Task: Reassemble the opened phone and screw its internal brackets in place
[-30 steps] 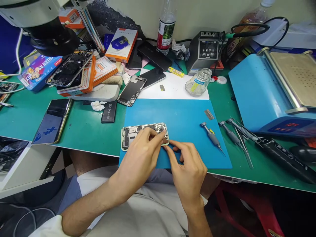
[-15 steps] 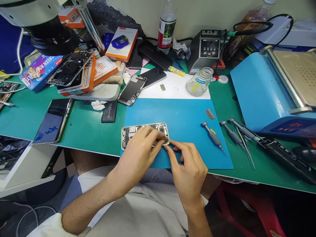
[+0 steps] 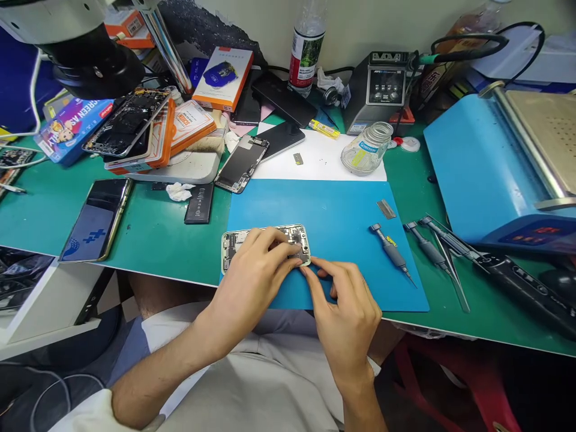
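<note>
An opened smartphone [image 3: 233, 239], its circuit board and inner parts bare, lies lengthwise on the blue mat [image 3: 342, 210]. Over its middle and right half arches my left hand [image 3: 258, 273], fingers curled, with the thumb at the near edge; its fingertips partly cover the inner parts. My right hand [image 3: 344, 300] is closed, its thumb and index fingertip pinched at the phone's near right corner. Anything small between those fingertips is too hidden to make out. Right of the hands, a grey precision screwdriver [image 3: 390, 252] lies on the mat.
To the right are another screwdriver [image 3: 427, 246], tweezers [image 3: 454, 276], a black handheld tool [image 3: 522, 282] and a blue heating plate [image 3: 495, 174]. A glass jar [image 3: 366, 150] stands behind. Leftward are a loose screen [image 3: 243, 163], a battery [image 3: 199, 204], and another phone [image 3: 96, 219].
The view has shifted slightly, so the things at the right appear a little farther right. Both hands stay at the phone with only tiny finger movement.
</note>
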Tool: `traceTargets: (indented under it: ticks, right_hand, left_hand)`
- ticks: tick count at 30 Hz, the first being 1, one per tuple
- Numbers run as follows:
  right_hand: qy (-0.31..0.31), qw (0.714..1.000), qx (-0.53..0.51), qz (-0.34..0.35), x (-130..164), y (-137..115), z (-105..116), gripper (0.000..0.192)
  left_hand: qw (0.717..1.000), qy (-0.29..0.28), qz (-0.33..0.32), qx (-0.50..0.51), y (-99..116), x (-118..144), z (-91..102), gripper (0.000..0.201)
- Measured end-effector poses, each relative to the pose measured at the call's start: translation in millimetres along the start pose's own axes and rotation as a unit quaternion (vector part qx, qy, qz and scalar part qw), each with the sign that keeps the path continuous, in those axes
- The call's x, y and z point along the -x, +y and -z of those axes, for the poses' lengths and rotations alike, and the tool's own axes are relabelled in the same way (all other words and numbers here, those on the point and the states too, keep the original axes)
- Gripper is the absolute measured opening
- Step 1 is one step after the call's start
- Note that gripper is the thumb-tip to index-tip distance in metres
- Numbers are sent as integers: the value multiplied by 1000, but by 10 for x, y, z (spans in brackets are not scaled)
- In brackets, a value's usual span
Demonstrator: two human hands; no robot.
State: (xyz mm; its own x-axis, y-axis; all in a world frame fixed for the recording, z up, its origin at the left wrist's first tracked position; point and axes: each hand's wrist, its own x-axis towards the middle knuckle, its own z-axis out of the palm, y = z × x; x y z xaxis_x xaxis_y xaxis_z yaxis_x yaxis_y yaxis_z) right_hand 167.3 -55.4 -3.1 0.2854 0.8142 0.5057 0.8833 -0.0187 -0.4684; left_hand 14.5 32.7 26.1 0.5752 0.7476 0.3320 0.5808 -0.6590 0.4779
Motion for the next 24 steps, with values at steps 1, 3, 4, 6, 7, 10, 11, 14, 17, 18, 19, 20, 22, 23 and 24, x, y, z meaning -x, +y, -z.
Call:
traceTargets:
  ticks: [1, 3, 4, 6, 7, 10, 11, 14, 17, 18, 19, 20, 22, 23, 24]
  right_hand:
    - [0, 1000, 0, 1, 1, 1, -1, 11]
    - [-1, 1000, 0, 3, 3, 2, -1, 10]
    - [-2, 1000, 0, 5, 2, 2, -1, 10]
    - [-6, 1000, 2, 7, -2, 1, 0, 9]
    - [-7, 1000, 3, 8, -5, 1, 1, 9]
    - [-5, 1000, 4, 8, -13, -1, 3, 9]
    - [-5, 1000, 4, 8, -14, -2, 3, 8]
    - [-8, 1000, 3, 8, -11, -1, 0, 9]
    - [-8, 1000, 6, 7, -5, 0, 1, 10]
    - [-8, 1000, 7, 7, -4, 1, 3, 9]
    - [-8, 1000, 8, 7, -4, 0, 5, 9]
    - [-9, 1000, 9, 7, -4, 0, 7, 9]
    - [-7, 1000, 10, 8, -6, -3, 8, 8]
    - [-5, 1000, 11, 8, -7, -4, 7, 8]
    - [-4, 1000, 11, 8, -8, -6, 6, 8]
  left_hand:
    - [1000, 6, -13, -7, 5, 9, -5, 9]
    - [999, 18, -35, -19, 15, 35, -19, 14]
    - [999, 26, -40, -23, 17, 49, -25, 17]
    - [998, 33, -49, -28, 11, 73, -27, 21]
    - [997, 32, -59, -27, -1, 80, -20, 20]
    - [994, 13, -110, -26, -75, 80, 41, 13]
    - [991, 3, -130, -26, -112, 74, 73, 15]
    - [984, -32, -174, -36, -237, 51, 173, 28]
    - [977, -65, -194, -62, -356, 36, 230, 32]
    - [976, -73, -194, -70, -388, 35, 233, 35]
    - [976, -78, -192, -73, -416, 37, 229, 37]
    - [976, -81, -189, -71, -437, 41, 219, 39]
    - [978, -82, -180, -62, -462, 55, 191, 39]
    - [980, -80, -175, -57, -466, 64, 177, 38]
    - [981, -76, -171, -52, -467, 73, 164, 37]
